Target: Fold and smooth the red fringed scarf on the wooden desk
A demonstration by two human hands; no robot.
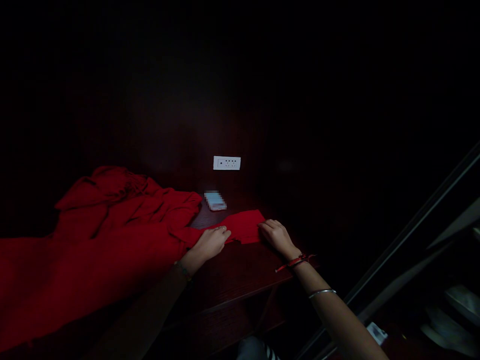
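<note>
A large red cloth [150, 240] lies heaped and wrinkled on the dark wooden desk [228, 280], with a long stretch running off the lower left of the view. At its right end the fabric narrows and then spreads into a flat, folded-looking piece. My left hand [210, 243], fingers closed, grips the cloth at the near side of the narrow part. My right hand [277, 235] is closed on the right edge of the flat piece. Both hands rest close to the desktop, the flat piece between them.
A blurred-out pale phone-like item [215, 200] lies on the desk behind the cloth. Above it a white socket panel [227, 163] is set in the dark wall. A metal-edged frame [397, 245] slants up at the right. A white object [376, 333] lies low at the right.
</note>
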